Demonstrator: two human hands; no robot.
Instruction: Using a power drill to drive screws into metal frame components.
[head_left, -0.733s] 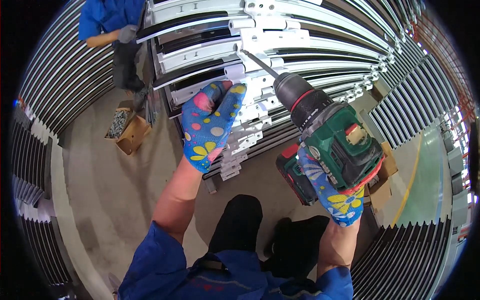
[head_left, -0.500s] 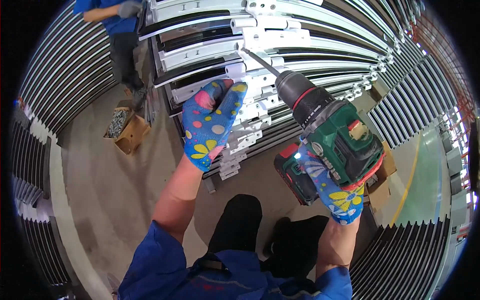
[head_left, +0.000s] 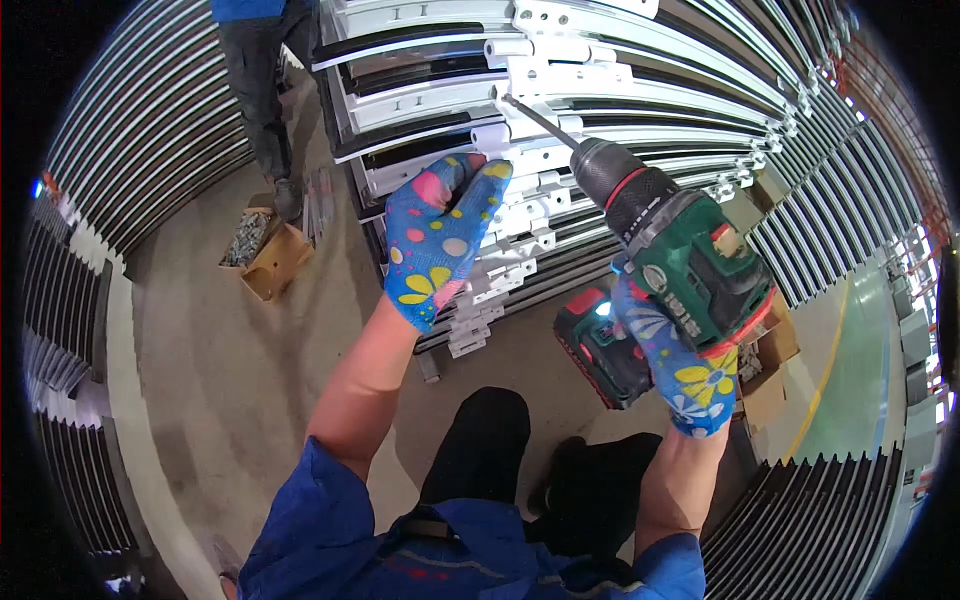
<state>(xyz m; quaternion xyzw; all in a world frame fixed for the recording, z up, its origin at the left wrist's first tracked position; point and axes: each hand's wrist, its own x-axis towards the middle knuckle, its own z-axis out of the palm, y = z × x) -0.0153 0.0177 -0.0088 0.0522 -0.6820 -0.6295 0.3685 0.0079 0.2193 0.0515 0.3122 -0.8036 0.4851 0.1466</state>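
My right hand (head_left: 680, 350), in a blue glove with flower and dot prints, is wrapped round the handle of a green and black cordless drill (head_left: 690, 250). Its long bit (head_left: 540, 122) points up and left, the tip at a white hinge bracket (head_left: 515, 88) on the stacked white rails (head_left: 410, 103). A matching glove covers my left hand (head_left: 440, 235). Its fingers are curled, thumb and forefinger close together, just below the bracket beside a lower white hinge piece (head_left: 490, 137). Whatever lies inside those fingers is hidden. A small lamp glows on the drill.
A co-worker's legs (head_left: 262, 100) stand at the upper left. Near them an open cardboard box (head_left: 275, 262) holds small metal parts. Another carton (head_left: 765, 380) sits right of my right hand. Racks of dark rails (head_left: 820, 500) curve round both sides.
The view has shifted, so the rails, both hands and the drill sit slightly further right. The drill tip remains at the same bracket. The co-worker's gloved hand has left the picture.
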